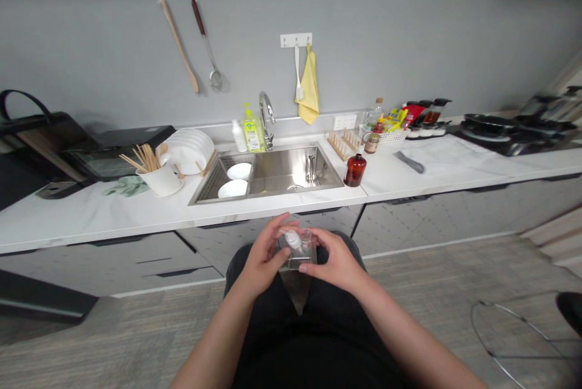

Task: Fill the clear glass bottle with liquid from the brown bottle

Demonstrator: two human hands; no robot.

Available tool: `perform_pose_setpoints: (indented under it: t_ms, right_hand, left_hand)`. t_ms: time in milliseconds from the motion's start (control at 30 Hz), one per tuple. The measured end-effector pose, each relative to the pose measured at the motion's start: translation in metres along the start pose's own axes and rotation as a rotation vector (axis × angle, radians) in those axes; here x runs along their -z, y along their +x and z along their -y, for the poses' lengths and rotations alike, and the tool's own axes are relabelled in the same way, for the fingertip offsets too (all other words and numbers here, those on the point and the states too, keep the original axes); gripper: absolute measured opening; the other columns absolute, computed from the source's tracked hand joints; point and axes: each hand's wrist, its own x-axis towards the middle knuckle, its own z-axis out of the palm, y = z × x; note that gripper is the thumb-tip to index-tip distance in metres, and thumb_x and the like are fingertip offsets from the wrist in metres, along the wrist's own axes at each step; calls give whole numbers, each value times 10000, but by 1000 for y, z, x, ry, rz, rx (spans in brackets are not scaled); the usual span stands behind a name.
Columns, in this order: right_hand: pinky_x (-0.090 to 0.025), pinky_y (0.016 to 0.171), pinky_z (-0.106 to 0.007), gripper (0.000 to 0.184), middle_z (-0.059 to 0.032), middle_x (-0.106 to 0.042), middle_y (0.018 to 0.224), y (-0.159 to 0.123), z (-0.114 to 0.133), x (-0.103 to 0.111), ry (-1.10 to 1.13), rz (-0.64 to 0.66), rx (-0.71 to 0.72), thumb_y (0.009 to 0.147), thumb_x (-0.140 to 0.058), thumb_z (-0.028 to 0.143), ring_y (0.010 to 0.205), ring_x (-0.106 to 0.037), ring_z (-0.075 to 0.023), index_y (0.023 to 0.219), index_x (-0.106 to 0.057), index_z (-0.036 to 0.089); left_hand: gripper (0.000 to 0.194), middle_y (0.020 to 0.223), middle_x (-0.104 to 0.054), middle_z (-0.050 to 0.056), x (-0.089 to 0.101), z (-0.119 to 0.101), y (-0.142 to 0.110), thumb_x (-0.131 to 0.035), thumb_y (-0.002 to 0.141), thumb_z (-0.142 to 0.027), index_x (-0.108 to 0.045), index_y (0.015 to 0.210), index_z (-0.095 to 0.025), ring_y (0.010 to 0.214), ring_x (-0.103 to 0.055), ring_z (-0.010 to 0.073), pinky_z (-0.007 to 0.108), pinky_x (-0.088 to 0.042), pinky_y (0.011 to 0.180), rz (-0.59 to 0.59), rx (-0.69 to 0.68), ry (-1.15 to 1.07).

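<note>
Both my hands hold a small clear square bottle with a white pump top, over my lap in front of the counter. My left hand is curled round the bottle's left side, with its fingers up at the pump. The right side of the bottle is gripped by my right hand, thumb along the bottom edge. Beyond them is the steel sink with two white bowls in its left rack.
A brown bottle stands right of the sink. On the left of the counter are stacked white plates and a chopstick holder. Green soap is by the tap. A stove is far right, a wire stool bottom right.
</note>
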Motion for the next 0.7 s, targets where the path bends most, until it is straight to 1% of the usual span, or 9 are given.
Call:
perform_pose_setpoints:
  t_ms: [67, 100, 200, 300, 400, 467, 567, 633, 700]
  right_hand:
    - [-684, 966, -474, 692, -95, -864, 1263, 1, -2, 0, 4, -14, -3, 800, -1024, 382, 1036, -834, -295, 1420, -740, 265]
    - [-686, 968, -476, 697, -98, -863, 1272, 1, -3, 0, 1, -17, -5, 804, -1022, 388, 1041, -836, -297, 1429, -737, 265]
    - [-684, 997, -503, 711, -112, -859, 1300, 0, -5, -1, -54, -18, -10, 799, -1028, 409, 1079, -839, -319, 1435, -745, 265]
    - [-662, 1081, -560, 758, -134, -846, 1374, -2, -4, -1, -144, -37, 4, 763, -1053, 418, 1188, -834, -364, 1443, -752, 274]
    - [-630, 1152, -587, 760, -136, -833, 1427, -2, -1, -1, -186, -42, 21, 769, -1049, 400, 1277, -816, -377, 1457, -746, 289]
    - [-625, 1160, -582, 751, -131, -831, 1421, -1, 3, -1, -192, -40, 18, 788, -1032, 381, 1279, -812, -365, 1471, -735, 290]
    - [-638, 1135, -569, 743, -131, -818, 1410, 1, 10, 0, -189, -42, 34, 786, -1026, 362, 1258, -806, -358, 1462, -730, 280]
    - [-644, 1124, -564, 720, -127, -812, 1396, 2, 14, 0, -185, -49, 57, 788, -1026, 357, 1246, -802, -356, 1443, -734, 282]
    - [-647, 1120, -561, 710, -121, -810, 1391, 2, 17, 1, -177, -65, 75, 797, -1022, 359, 1242, -800, -355, 1442, -732, 293]
  left_hand:
    - [780, 1561, -733, 171, 0, 1, 1, -883, 1003, -412, -559, 1704, -302, 1513, -669, 363, 574, -493, 1308, -22, -23, 15]
    - [809, 1554, -729, 169, -1, 2, 2, -943, 945, -404, -595, 1666, -293, 1469, -690, 356, 558, -508, 1292, -69, -39, 51]
    - [767, 1305, -804, 115, -3, 2, 3, -1001, 876, -348, -662, 1559, -269, 1338, -752, 331, 541, -541, 1258, -171, -34, 131]
    - [707, 1237, -848, 114, -1, -3, 2, -857, 1017, -308, -574, 1664, -273, 1446, -737, 348, 590, -486, 1322, -76, 24, 123]
    - [797, 1480, -791, 162, 1, -5, 2, -829, 1036, -319, -478, 1750, -292, 1589, -641, 362, 606, -424, 1376, 13, 6, 66]
    - [866, 1534, -746, 157, 0, -1, 3, -942, 936, -344, -535, 1699, -296, 1549, -661, 361, 574, -457, 1355, -52, -37, 73]
    - [817, 1306, -791, 95, -3, 5, 3, -1050, 809, -339, -662, 1525, -285, 1357, -753, 324, 528, -531, 1277, -223, -65, 142]
    - [727, 1208, -817, 82, -3, 5, 1, -1003, 883, -340, -660, 1522, -290, 1348, -763, 321, 546, -521, 1287, -223, -48, 135]
    - [680, 1338, -825, 125, -2, 3, -3, -909, 990, -348, -613, 1600, -301, 1443, -729, 334, 578, -488, 1323, -161, -44, 101]
